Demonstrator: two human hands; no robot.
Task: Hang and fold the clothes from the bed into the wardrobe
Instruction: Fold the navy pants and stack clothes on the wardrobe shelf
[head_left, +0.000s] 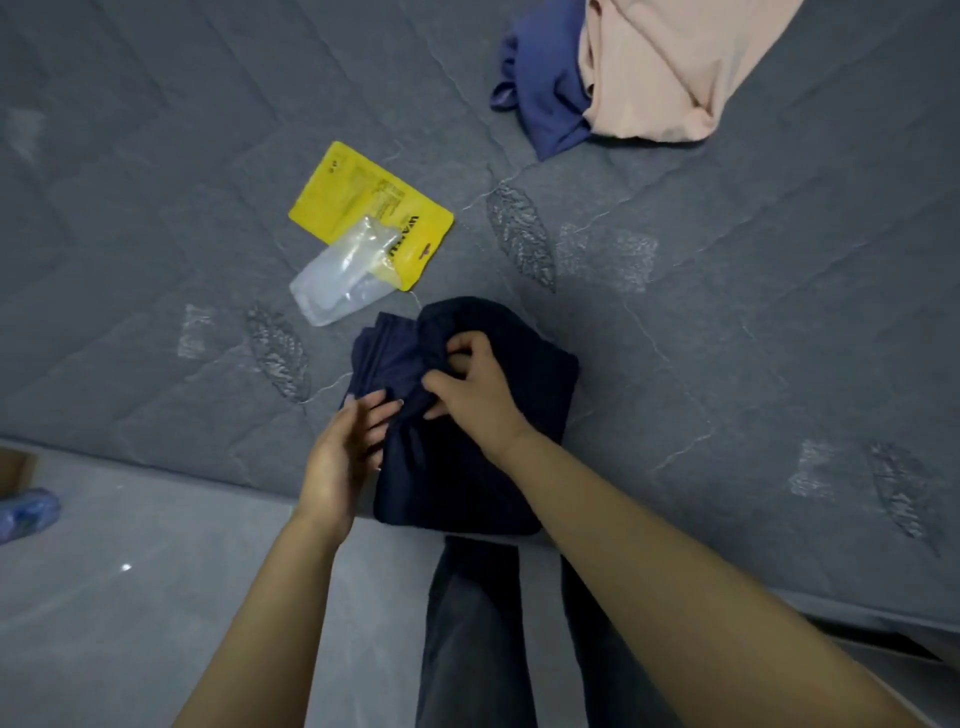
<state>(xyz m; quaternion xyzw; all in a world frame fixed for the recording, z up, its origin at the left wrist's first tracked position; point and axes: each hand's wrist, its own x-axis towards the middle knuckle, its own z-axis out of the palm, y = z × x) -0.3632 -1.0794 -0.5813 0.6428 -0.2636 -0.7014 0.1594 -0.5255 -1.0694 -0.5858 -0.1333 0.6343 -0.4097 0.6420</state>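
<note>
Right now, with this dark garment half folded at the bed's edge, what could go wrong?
The navy garment lies right at the mattress edge, so it could slide to the floor. The right hand only pinches a bunched fold while the left hand lies flat against the side, so the fold may spring open. The yellow packet nearby could get swept up.

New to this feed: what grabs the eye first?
Both hands work a folded navy garment at the bed's near edge: the right hand pinches a bunched fold and the left hand lies flat against its side. A yellow packet lies just beyond it, and a peach garment over a blue one sits far right.
</note>
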